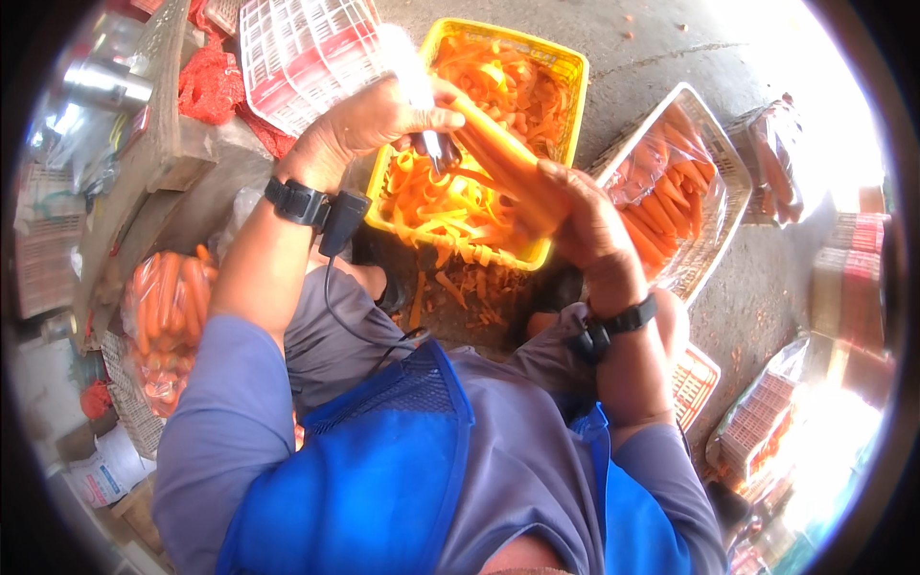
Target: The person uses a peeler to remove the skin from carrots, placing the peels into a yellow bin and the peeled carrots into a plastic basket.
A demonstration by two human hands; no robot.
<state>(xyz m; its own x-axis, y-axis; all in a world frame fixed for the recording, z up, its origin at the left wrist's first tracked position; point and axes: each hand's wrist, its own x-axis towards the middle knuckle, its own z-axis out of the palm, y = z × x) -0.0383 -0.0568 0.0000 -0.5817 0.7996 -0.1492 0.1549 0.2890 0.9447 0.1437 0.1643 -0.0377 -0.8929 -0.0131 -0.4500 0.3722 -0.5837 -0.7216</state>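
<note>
My left hand [374, 118] is closed around a small peeler [434, 149] with dark and shiny metal parts, partly hidden by the fingers and glare. A large orange carrot [499, 147] slants down from beside my left fingers to my right hand [593, 215], which grips its thick lower end. The peeler is close to the carrot's side; whether they touch is unclear. Both are above a yellow plastic crate [581, 108] heaped with carrot peelings [431, 198]. More peelings [467, 287] lie on the floor between my feet.
To the right, a white plastic crate [733, 208] holds carrots [665, 205] in clear film. A bag of carrots [169, 302] stands at the left. Another white crate [309, 57] and red netting [208, 83] are at the upper left. A cable [338, 309] hangs from my left wrist.
</note>
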